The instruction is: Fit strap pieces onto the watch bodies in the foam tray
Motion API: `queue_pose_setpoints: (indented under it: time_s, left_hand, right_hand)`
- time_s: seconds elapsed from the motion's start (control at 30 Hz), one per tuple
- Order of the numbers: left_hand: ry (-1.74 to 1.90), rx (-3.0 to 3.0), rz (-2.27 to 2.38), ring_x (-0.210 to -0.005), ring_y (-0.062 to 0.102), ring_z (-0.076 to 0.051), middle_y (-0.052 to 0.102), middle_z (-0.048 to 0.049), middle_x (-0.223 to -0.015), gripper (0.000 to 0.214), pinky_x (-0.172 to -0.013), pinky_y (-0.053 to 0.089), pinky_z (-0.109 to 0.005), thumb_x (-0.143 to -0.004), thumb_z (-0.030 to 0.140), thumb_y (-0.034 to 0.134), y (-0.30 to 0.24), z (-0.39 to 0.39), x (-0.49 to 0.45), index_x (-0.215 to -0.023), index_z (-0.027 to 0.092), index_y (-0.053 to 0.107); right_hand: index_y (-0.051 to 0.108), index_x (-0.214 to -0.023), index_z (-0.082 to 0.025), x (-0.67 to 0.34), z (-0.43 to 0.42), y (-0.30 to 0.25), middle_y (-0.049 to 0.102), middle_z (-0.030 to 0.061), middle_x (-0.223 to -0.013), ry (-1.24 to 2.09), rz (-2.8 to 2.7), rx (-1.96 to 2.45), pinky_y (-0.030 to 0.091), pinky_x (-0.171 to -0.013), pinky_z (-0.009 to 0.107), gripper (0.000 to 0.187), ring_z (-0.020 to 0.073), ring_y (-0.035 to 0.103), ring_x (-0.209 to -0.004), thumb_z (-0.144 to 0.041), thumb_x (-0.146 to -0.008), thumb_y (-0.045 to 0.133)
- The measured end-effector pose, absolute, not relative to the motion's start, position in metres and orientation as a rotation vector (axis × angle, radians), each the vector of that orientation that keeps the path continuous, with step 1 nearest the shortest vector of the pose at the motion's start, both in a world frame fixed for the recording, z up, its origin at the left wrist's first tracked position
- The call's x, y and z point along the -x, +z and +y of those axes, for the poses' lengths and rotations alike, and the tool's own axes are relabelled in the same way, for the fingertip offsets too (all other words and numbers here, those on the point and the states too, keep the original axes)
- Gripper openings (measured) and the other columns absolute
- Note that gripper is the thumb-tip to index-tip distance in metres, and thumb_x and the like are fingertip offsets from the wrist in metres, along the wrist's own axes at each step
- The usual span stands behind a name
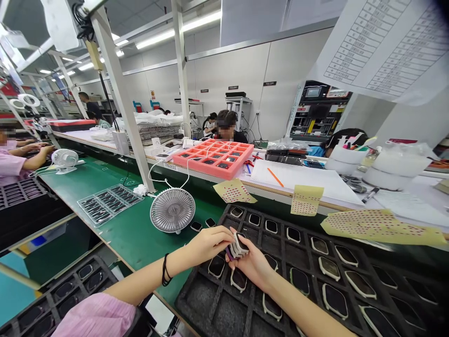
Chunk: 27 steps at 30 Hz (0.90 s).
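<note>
My left hand [207, 243] and my right hand [253, 265] meet over a black foam tray [210, 299] and together hold a small stack of white-rimmed watch cases [238, 245]. The left fingers pinch the stack's top from the left. The right hand cups it from below, thumb up against it. Around the hands, the tray's pockets hold more dark-faced watch cases [334, 300], several to a row; its near left pockets are bare. Two loose cases [202, 224] lie on the green belt just past the tray.
A small white fan [172, 210] stands on the green conveyor [115, 229] to the left, beside a clear tray of parts [108, 202]. Yellow sticker sheets [379, 226] hang off the white shelf. A red tray [217, 159] sits behind. Other workers sit left and across.
</note>
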<state>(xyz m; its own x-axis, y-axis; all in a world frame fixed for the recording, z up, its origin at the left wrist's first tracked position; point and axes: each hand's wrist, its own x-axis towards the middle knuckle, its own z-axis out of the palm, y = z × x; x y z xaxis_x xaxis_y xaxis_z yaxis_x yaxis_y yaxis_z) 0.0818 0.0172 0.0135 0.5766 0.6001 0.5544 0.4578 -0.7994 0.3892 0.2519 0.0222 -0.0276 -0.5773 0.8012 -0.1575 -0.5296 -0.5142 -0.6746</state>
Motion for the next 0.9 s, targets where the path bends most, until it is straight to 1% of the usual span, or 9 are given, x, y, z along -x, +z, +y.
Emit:
queue_pose_setpoints:
  time_s: [0.07,0.13,0.2,0.23,0.37,0.5,0.6,0.73,0.9]
  left_hand:
    - [1.022,-2.543,0.859,-0.091,0.063,-0.015,0.067,-0.0094,-0.096,0.021,-0.082,0.052,-0.025,-0.093,0.022,0.046,0.015,0.018,-0.082,-0.092,0.015,0.066]
    - [1.018,-2.436,0.839,-0.091,0.063,-0.016,0.066,-0.0092,-0.095,0.019,-0.083,0.052,-0.027,-0.091,0.025,0.050,0.018,0.020,-0.081,-0.091,0.016,0.067]
    - [1.013,-2.289,0.818,-0.088,0.063,-0.017,0.064,-0.0092,-0.094,0.019,-0.077,0.054,-0.028,-0.088,0.029,0.056,0.022,0.023,-0.079,-0.089,0.016,0.069]
    - [1.011,-2.222,0.804,-0.086,0.063,-0.017,0.064,-0.0091,-0.093,0.020,-0.075,0.055,-0.028,-0.086,0.031,0.059,0.024,0.025,-0.079,-0.087,0.015,0.070]
    - [1.022,-2.106,0.702,-0.080,0.063,-0.016,0.064,-0.0083,-0.085,0.019,-0.075,0.054,-0.028,-0.081,0.032,0.067,0.035,0.029,-0.077,-0.080,0.014,0.072]
    - [0.944,-2.113,0.673,-0.079,0.064,-0.016,0.066,-0.0094,-0.086,0.022,-0.071,0.054,-0.027,-0.082,0.035,0.064,0.045,0.025,-0.080,-0.080,0.015,0.074]
    - [0.922,-2.158,0.675,-0.080,0.064,-0.017,0.067,-0.0101,-0.087,0.024,-0.074,0.053,-0.028,-0.083,0.037,0.063,0.049,0.024,-0.081,-0.081,0.016,0.075]
    - [0.918,-2.215,0.634,-0.080,0.064,-0.017,0.068,-0.0101,-0.086,0.021,-0.077,0.053,-0.028,-0.083,0.034,0.063,0.053,0.027,-0.079,-0.081,0.017,0.075]
    - [0.815,-2.236,0.627,-0.082,0.064,-0.017,0.069,-0.0093,-0.086,0.018,-0.078,0.052,-0.027,-0.083,0.031,0.065,0.057,0.030,-0.076,-0.082,0.017,0.076]
  right_hand:
    - [0.057,-0.110,-0.022,-0.252,0.023,-0.028,0.065,0.0016,-0.071,2.128,-0.739,0.583,0.041,-0.048,0.027,0.031,0.0200,0.062,-0.061,-0.036,-0.082,0.057]
    - [0.061,-0.098,-0.020,-0.252,0.024,-0.029,0.064,0.0018,-0.069,2.152,-0.738,0.565,0.040,-0.047,0.027,0.024,0.0195,0.061,-0.061,-0.037,-0.081,0.058]
    - [0.062,-0.088,-0.018,-0.252,0.025,-0.029,0.063,0.0030,-0.069,2.208,-0.758,0.520,0.038,-0.045,0.025,0.023,0.0188,0.060,-0.060,-0.039,-0.081,0.057]
    - [0.063,-0.086,-0.017,-0.252,0.025,-0.029,0.064,0.0039,-0.069,2.243,-0.776,0.490,0.037,-0.044,0.025,0.025,0.0183,0.059,-0.060,-0.040,-0.081,0.057]
    - [0.064,-0.091,-0.015,-0.254,0.024,-0.027,0.066,0.0066,-0.074,2.348,-0.831,0.390,0.034,-0.043,0.023,0.031,0.0174,0.058,-0.059,-0.043,-0.081,0.055]
    - [0.064,-0.089,-0.015,-0.255,0.023,-0.026,0.066,0.0074,-0.074,2.379,-0.836,0.365,0.032,-0.042,0.023,0.033,0.0167,0.057,-0.059,-0.045,-0.082,0.054]
    - [0.063,-0.091,-0.013,-0.255,0.022,-0.026,0.065,0.0084,-0.075,2.401,-0.860,0.354,0.031,-0.041,0.023,0.035,0.0166,0.057,-0.059,-0.046,-0.082,0.054]
    - [0.063,-0.093,-0.011,-0.255,0.022,-0.026,0.064,0.0086,-0.074,2.424,-0.880,0.321,0.033,-0.041,0.024,0.038,0.0169,0.058,-0.059,-0.047,-0.081,0.055]
    - [0.063,-0.093,-0.012,-0.255,0.022,-0.027,0.064,0.0075,-0.074,2.430,-0.890,0.307,0.035,-0.042,0.023,0.039,0.0165,0.058,-0.059,-0.048,-0.083,0.053]
